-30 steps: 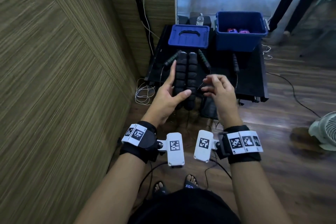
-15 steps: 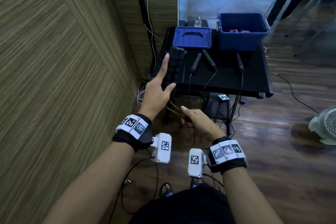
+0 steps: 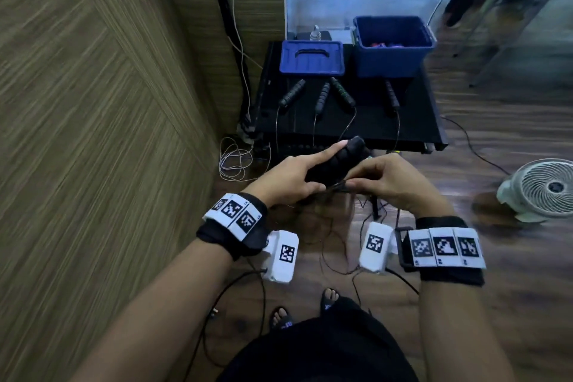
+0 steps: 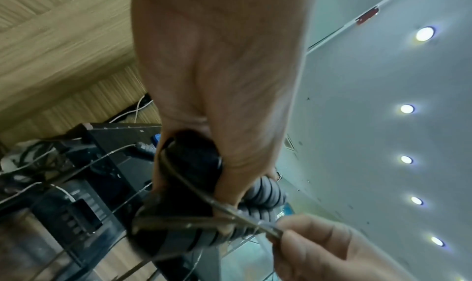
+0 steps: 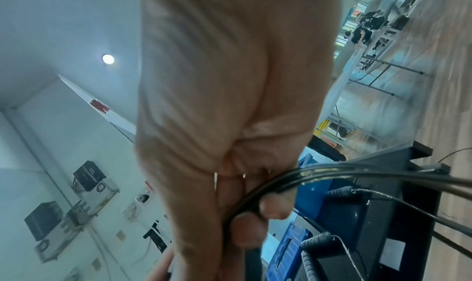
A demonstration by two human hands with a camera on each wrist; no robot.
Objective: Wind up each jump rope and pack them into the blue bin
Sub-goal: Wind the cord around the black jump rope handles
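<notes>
My left hand (image 3: 310, 172) grips a pair of black ribbed jump rope handles (image 3: 338, 158) held together, index finger lying straight along them. In the left wrist view the handles (image 4: 263, 194) sit under my palm with the thin dark cord (image 4: 230, 210) crossing them. My right hand (image 3: 369, 180) pinches that cord (image 3: 336, 186) right beside the handles; the right wrist view shows several strands of cord (image 5: 293, 181) gripped in its curled fingers (image 5: 274, 206). The open blue bin (image 3: 393, 53) stands at the back right of the black table (image 3: 418, 121).
A blue lid (image 3: 311, 57) lies left of the bin. Several more black rope handles (image 3: 322, 96) lie on the table, their cords hanging over its front edge. Loose cables (image 3: 232, 161) trail on the wood floor; a white fan (image 3: 542, 186) stands at right, a panelled wall at left.
My left hand brought the handles down and away from the table's left side. My right hand rose with the cord to meet them, so both hands are now together.
</notes>
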